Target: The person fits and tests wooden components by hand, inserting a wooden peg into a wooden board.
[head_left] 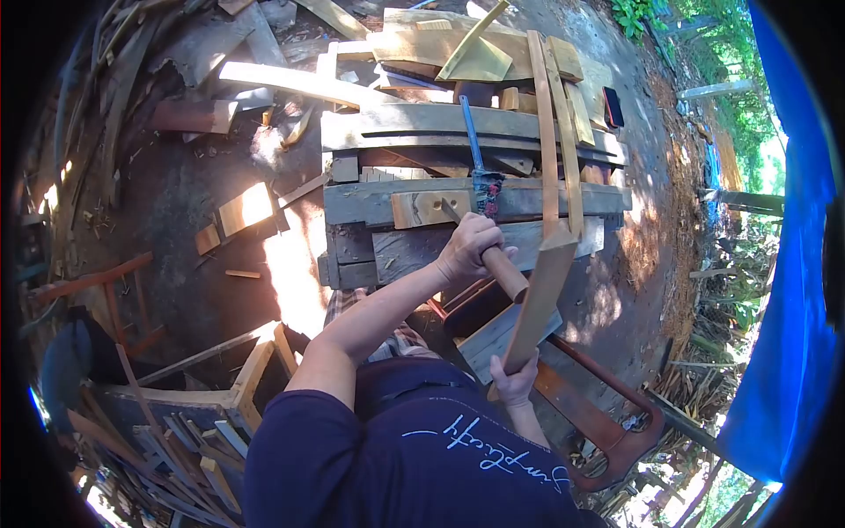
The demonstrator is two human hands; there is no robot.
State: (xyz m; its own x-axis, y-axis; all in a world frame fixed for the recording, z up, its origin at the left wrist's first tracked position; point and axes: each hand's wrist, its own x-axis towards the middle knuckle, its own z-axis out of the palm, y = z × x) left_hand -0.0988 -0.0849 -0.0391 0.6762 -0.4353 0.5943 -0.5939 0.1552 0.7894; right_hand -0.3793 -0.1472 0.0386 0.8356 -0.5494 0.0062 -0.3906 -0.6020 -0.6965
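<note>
Dark T-shirt (pixel 370 458): closest to me, white script across it, lower part out of sight.
Left hand (pixel 475 246): closed round a chisel (pixel 506 276), partly hiding it; I can't tell whether the tip touches wood.
Right hand (pixel 514 380): gripping a wooden slat (pixel 533 312) near one end.
Wooden bin (pixel 253 374): shadowed inside, contents unreadable.
Drilled block (pixel 410 212): pale, two dark holes, lying on the surface (pixel 354 204).

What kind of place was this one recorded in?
Probably an open-air woodworking area: a rough wooden bench strewn with boards, a chisel-like tool in the left hand, and greenery off to one side.
</note>
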